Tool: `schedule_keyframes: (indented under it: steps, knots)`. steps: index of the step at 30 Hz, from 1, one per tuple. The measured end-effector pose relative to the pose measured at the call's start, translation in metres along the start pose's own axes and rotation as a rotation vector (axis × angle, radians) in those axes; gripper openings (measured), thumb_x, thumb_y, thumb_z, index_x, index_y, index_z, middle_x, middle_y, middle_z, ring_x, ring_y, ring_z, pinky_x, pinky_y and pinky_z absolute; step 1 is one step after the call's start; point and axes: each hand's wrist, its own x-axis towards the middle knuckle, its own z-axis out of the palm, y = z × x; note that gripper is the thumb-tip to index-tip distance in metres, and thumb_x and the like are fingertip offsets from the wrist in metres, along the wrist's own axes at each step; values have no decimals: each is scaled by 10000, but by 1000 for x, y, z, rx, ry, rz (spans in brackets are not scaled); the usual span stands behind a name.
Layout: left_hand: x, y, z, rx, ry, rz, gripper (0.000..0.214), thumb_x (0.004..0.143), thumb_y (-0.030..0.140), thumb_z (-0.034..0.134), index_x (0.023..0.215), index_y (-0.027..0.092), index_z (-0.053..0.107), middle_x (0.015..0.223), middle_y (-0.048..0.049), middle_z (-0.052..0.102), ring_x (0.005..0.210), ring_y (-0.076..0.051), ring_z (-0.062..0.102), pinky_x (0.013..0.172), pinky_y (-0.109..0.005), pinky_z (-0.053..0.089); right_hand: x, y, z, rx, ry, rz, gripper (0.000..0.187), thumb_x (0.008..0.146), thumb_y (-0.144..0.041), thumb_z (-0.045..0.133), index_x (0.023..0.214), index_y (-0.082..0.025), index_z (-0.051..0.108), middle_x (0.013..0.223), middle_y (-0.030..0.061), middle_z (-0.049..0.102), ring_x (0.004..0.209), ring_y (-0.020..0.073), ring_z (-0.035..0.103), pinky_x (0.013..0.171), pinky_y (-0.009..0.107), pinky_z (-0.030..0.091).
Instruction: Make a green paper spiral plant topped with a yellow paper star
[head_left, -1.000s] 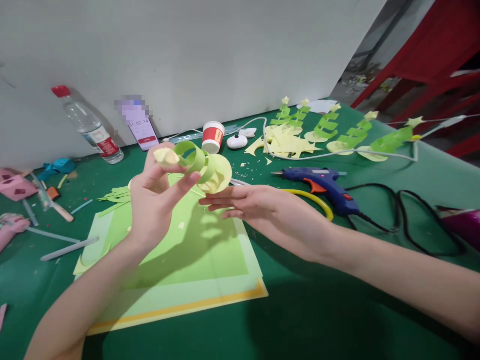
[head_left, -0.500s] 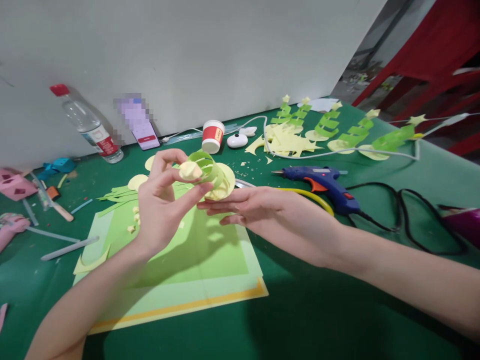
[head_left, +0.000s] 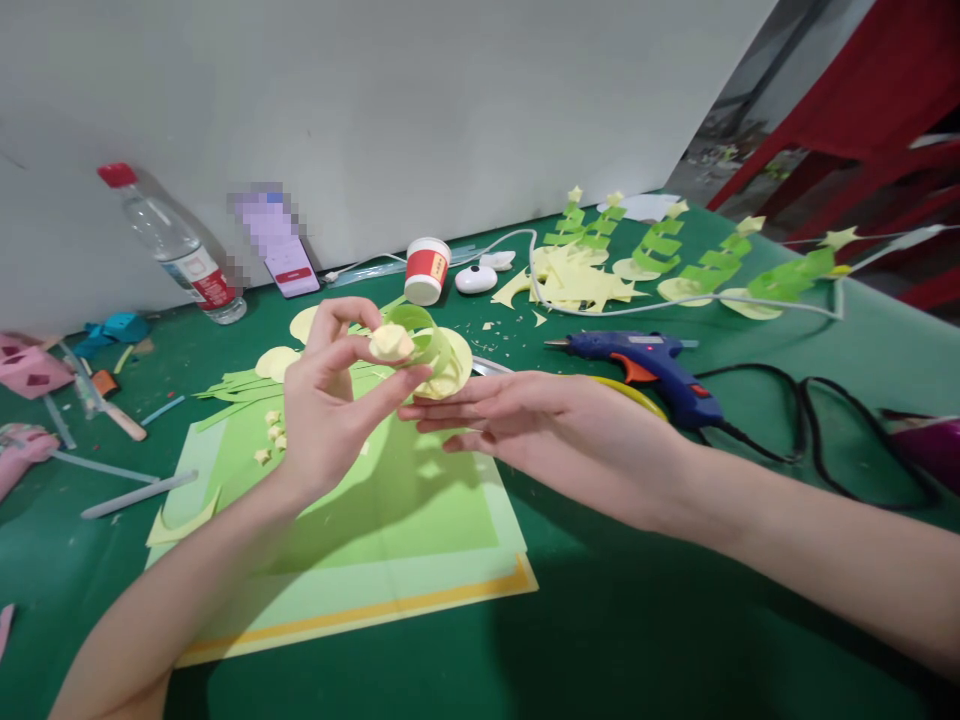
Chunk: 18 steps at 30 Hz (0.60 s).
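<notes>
My left hand is closed in a pinch on a paper spiral ornament. A folded pale yellow paper star sits at its near end, by my fingertips. Behind the star curls a green paper strip, joined to a round pale yellow paper disc. Under the disc, my right hand lies with its palm up and fingers stretched out, touching the disc's lower edge. Its thumb is hidden. Green paper sheets lie below both hands, with several small folded stars on them.
A blue glue gun lies right of my hands, its black cable trailing right. Several finished spirals stand behind it near yellow scraps. A paper cup, phone and bottle line the wall.
The star and the pinching fingers of my left hand have shifted slightly right. My right hand stays under the disc, nearly unmoved.
</notes>
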Motion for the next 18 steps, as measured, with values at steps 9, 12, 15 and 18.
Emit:
schedule_keyframes:
  steps: [9, 12, 15, 18]
  knots:
    - [-16, -7, -26, 6, 53, -224, 73, 688, 252, 727, 718, 249, 661, 1002, -26, 530, 965, -195, 513, 784, -348, 476, 20, -2, -23, -164, 137, -23, 301, 735, -76, 488, 985, -121, 650, 1131, 92, 621, 987, 168, 571, 856, 302, 428]
    - [-37, -18, -29, 107, -66, -404, 55, 697, 263, 702, 685, 221, 667, 877, -33, 515, 836, -172, 517, 640, -305, 468, 31, -5, -36, -130, 277, -70, 301, 696, -84, 520, 959, -148, 652, 1122, 61, 606, 858, 126, 543, 786, 274, 428]
    - [-52, -26, -27, 131, -140, -492, 62, 670, 241, 708, 624, 207, 684, 764, -23, 495, 711, -151, 502, 572, -302, 423, 36, -5, -41, -124, 310, -81, 304, 673, -81, 529, 946, -147, 644, 1044, 52, 595, 758, 99, 505, 728, 254, 418]
    - [-57, -28, -23, 131, -187, -593, 103, 657, 242, 713, 569, 202, 677, 718, -7, 479, 651, -130, 472, 571, -305, 381, 36, -3, -40, -163, 288, -87, 284, 659, -74, 522, 909, -152, 632, 964, 32, 586, 746, 93, 501, 701, 246, 401]
